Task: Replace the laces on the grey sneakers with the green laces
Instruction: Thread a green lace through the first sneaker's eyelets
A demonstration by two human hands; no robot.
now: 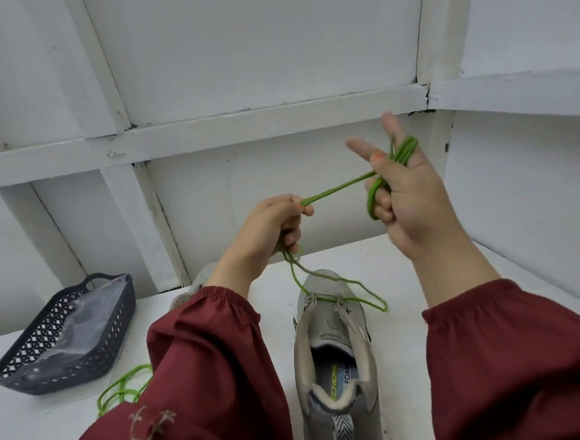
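- The grey sneaker (330,320) points away from the camera, its heel cut off by the frame's lower edge.
- A spare green lace (122,390) lies half hidden under the left sleeve (204,346).
- A second sneaker (198,279) is mostly hidden behind that arm.
- The green lace (338,187) crosses the grey sneaker's foremost eyelets.
- The left hand (268,228) pinches the lace.
- The right hand (407,198) holds its coils, wound round its fingers.

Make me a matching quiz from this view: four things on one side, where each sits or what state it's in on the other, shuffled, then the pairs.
1 basket
2 right hand
3 sneaker
4 spare lace

A green lace wound round its fingers
B holds a clear plastic bag
C on the table beside the left sleeve
D laced through the front eyelets only

Pairs: 1-B, 2-A, 3-D, 4-C
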